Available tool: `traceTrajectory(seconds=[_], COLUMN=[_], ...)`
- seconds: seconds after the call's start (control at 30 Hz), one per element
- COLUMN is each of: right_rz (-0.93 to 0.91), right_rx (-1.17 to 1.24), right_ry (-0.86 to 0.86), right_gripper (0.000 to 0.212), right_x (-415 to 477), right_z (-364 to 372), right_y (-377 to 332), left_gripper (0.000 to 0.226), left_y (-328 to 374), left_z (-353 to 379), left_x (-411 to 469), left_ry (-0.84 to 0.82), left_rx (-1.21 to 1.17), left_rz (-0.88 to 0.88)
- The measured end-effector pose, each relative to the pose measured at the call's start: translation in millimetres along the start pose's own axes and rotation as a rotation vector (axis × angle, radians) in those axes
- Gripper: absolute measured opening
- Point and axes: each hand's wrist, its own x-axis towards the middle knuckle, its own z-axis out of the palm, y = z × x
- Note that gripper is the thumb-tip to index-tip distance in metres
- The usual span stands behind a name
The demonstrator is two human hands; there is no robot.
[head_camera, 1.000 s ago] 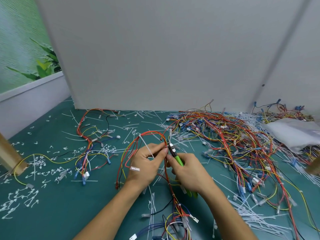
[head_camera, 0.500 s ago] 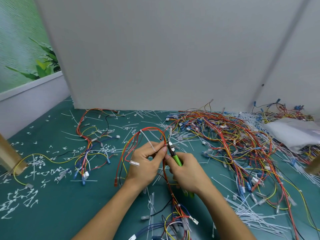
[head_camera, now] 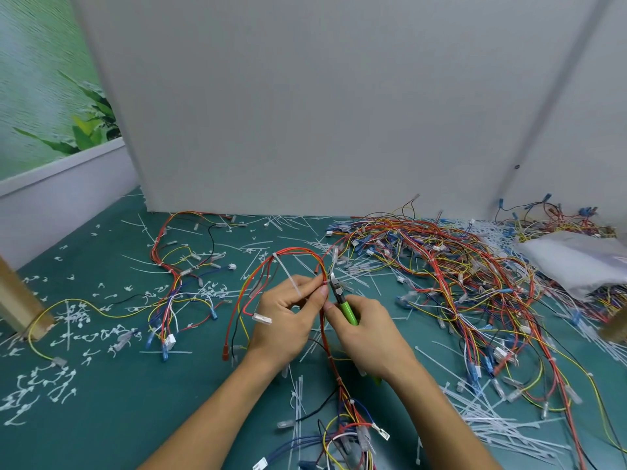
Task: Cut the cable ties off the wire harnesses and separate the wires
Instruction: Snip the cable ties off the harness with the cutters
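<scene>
Holding cutters point(head_camera: 343, 301) to a tie point(head_camera: 326, 282) on a red harness point(head_camera: 294, 251), just above the tabletop point(head_camera: 112, 408).

The left hand point(head_camera: 288, 320) pinches the harness beside the small white tie, thumb and fingers curled round the wires. The right hand point(head_camera: 371, 337) grips the green cutter handles, the nose pointing up and away with its tip at the tie. The harness runs from the near edge up between the hands, then arches left in a loop and drops behind the left hand. A long white tie tail point(head_camera: 289, 278) slants across that hand's fingers. The tabletop is dark green and strewn with white scraps point(head_camera: 76, 317). A tangled pile point(head_camera: 458, 266) of red, yellow and blue wires lies to the right, next to a white bag point(head_camera: 576, 261). A pale panel point(head_camera: 305, 96) stands behind, with a leaf-print wall point(head_camera: 40, 96) at far left.
</scene>
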Motion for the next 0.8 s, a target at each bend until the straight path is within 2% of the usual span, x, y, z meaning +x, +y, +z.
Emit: traceTrajectory(seconds=[0.27,0.53,0.8], right_rz=[0.021,0.093,0.030], right_rx=[0.040,0.019,0.014], right_ry=[-0.022,-0.015,-0.011], right_gripper=[0.046,0.061,0.053], right_x=[-2.2,-2.0,-3.1], right_z=[-1.1,-6.4,-5.3], right_y=[-2.7,-6.0,-4.6], left_gripper=[0.021,0.028,0.030], left_y=[-2.4,0.7,4.4], left_z=[-1.3,0.4,-0.6], left_x=[0.9,-0.1,0.0], left_ry=[-0.011,-0.008,0.006], left_rx=[-0.016,-0.034,-0.017], left_rz=[-0.006,0.008,-0.021])
